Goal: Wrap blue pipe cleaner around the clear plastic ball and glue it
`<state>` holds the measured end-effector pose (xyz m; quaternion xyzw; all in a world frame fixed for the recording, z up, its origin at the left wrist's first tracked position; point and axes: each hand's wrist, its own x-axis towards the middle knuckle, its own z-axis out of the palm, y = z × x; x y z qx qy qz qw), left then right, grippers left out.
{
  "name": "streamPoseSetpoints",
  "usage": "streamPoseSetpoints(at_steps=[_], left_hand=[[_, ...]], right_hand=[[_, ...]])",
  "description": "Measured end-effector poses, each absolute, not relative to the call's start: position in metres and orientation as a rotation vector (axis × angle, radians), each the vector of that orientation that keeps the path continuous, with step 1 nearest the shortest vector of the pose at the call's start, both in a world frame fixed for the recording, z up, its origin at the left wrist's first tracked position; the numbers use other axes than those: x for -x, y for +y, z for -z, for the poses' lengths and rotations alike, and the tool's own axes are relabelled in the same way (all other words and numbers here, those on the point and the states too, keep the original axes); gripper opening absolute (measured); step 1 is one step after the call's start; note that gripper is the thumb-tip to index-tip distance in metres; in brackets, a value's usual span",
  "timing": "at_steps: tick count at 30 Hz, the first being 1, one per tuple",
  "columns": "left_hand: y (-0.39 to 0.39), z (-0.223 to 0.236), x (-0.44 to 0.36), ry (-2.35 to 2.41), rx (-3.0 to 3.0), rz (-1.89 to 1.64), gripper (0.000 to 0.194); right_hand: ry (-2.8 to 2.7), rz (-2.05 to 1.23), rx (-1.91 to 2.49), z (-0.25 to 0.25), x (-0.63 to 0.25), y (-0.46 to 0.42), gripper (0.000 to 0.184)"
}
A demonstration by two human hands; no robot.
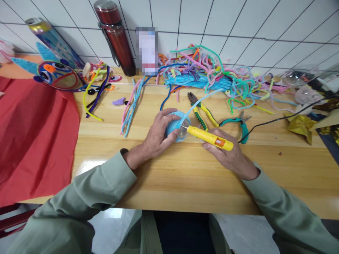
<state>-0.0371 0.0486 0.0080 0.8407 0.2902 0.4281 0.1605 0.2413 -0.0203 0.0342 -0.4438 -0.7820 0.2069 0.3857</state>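
Note:
My left hand (159,132) is closed around a small round clear piece wrapped in light blue pipe cleaner (173,124). The pipe cleaner's loose end sticks out up and to the right. In my right hand (230,155) is a yellow hot glue gun (209,137), its metal tip at the bare clear part, close by the blue coils. Whether glue is coming out is too small to tell. Just beyond my hands lie yellow-and-green pliers (209,114) and teal cutters (243,128). My palm partly hides the glue gun's body.
A heap of coloured pipe cleaners (201,79) lies along the tiled wall. A red thermos (116,42), a phone (147,51), a tall can (55,40) and a decorated blue-eared figure (62,76) stand behind. Red cloth (37,137) covers the left side; a black cord (275,121) runs right.

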Motion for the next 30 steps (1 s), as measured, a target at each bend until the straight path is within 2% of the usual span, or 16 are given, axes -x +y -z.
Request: streamPoseSetpoints(at_steps=[14, 30], left_hand=[[0.0491, -0.007, 0.0369, 0.818, -2.39, -1.233, 0.036], [0.0484, -0.0091, 0.0375, 0.825, -2.397, -1.209, 0.036]], right_hand=[[-1.976, -0.566, 1.164, -0.0342, -0.2415, -0.021, 0.022], [-2.003, -0.544, 1.166, -0.0334, -0.2427, -0.021, 0.021]])
